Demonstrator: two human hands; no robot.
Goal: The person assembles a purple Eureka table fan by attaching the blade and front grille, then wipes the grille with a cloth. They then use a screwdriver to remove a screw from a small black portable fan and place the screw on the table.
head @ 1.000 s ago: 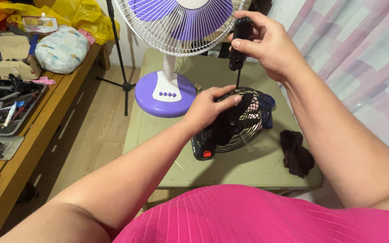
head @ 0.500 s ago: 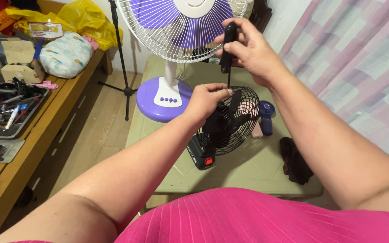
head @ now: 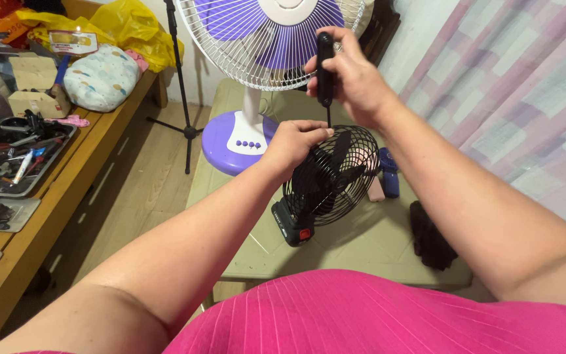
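Note:
A small black fan (head: 333,176) with a wire grille stands tilted on a low pale-green table (head: 388,242). My left hand (head: 295,142) grips the top rim of its grille. My right hand (head: 352,73) is closed around the black handle of a screwdriver (head: 325,65), held upright, and the thin shaft points down to the top of the grille beside my left fingers. A large white and purple pedestal fan (head: 266,39) stands just behind both hands.
A dark cloth-like object (head: 430,237) and a small blue bottle (head: 388,176) lie on the table right of the fan. A wooden bench (head: 80,170) at left carries a tool tray (head: 14,157), boxes and yellow bags. A striped curtain (head: 525,85) hangs at right. A black stand (head: 181,85) rises from the floor.
The small fan has been tipped more upright and turned toward me. My right hand has brought the screwdriver down, so its tip now meets the grille's top by my left hand.

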